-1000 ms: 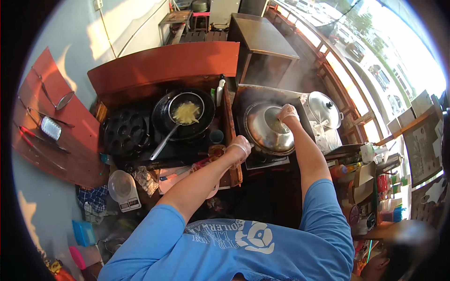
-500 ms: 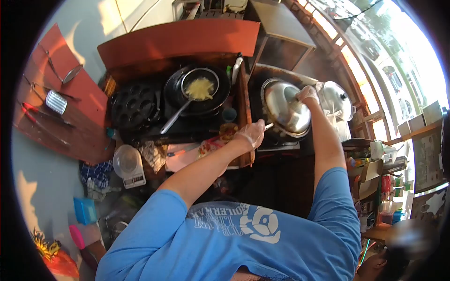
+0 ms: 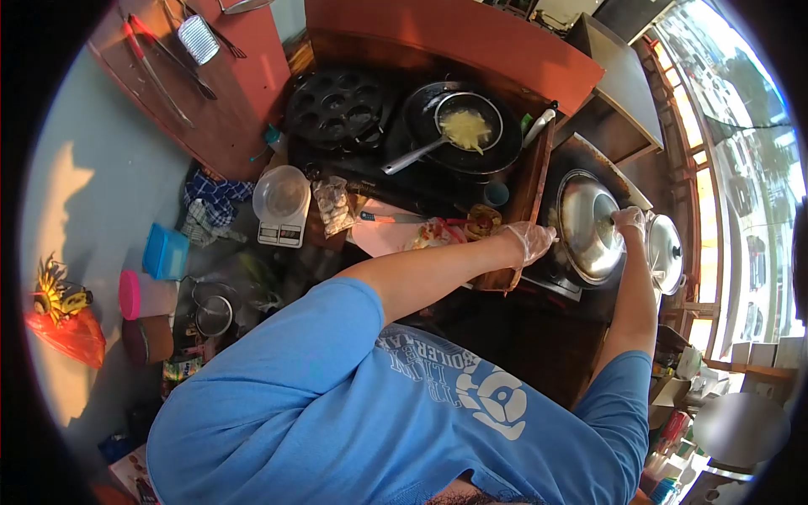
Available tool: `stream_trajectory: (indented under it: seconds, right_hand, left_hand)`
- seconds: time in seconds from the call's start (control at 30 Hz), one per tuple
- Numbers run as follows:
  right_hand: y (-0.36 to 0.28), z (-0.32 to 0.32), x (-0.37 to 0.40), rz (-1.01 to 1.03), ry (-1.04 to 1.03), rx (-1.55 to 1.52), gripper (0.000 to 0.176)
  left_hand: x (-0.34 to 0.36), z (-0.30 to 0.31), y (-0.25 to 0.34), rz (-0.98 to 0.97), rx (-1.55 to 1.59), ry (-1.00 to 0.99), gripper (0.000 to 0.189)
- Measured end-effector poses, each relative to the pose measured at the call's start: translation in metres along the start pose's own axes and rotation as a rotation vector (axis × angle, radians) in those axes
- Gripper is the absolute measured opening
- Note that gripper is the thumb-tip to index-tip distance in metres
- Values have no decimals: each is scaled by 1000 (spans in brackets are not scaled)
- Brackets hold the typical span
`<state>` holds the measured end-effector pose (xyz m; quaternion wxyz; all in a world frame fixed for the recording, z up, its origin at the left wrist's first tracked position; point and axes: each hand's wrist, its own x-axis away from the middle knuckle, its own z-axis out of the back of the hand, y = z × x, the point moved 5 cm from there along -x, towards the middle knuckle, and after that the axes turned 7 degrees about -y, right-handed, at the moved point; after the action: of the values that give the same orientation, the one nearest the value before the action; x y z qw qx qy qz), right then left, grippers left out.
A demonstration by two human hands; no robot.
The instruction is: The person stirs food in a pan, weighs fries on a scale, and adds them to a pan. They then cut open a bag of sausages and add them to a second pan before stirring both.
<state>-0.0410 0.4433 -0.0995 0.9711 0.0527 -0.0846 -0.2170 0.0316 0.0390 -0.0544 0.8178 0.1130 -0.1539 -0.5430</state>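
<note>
lid is now lying down flat, no longer tilted up. right hand is pinching the lid's top knob, fingers closed on it. left hand, gloved, is resting just beside the lid's near edge; can't tell its grip. covering is looking done, letting go is left. second lidded pot is sitting just beside the right hand.

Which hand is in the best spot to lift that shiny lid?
Right. The right hand grips the top of the shiny lid; the left hand sits beside it, not on it.
</note>
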Motion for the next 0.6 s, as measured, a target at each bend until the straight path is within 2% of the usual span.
stream_trajectory:
  seconds: [0.07,0.1,0.17,0.33,0.4,0.47,0.5,0.6]
  right_hand:
    - [22,-31,-27,69,-20,29,37]
    - [16,-23,-18,31,-10,-15,37]
    - [12,-15,-9,-5,-13,-32,37]
    - [-8,11,16,-55,3,-69,36]
    - [-15,18,24,-96,1,-102,36]
    - [-18,22,30,-112,37,-100,35]
    - [-30,39,47,-130,29,-178,33]
    - [-24,26,36,-170,17,-118,32]
  left_hand:
    - [-1,2,-4,63,72,54,30]
    - [-2,1,-4,52,73,49,30]
    - [-3,3,-11,138,142,174,18]
    - [1,7,-22,228,231,249,15]
    - [7,14,-26,267,293,358,14]
    - [9,19,-22,220,240,354,15]
    - [5,16,-26,248,272,374,16]
    - [-8,8,-26,302,283,380,17]
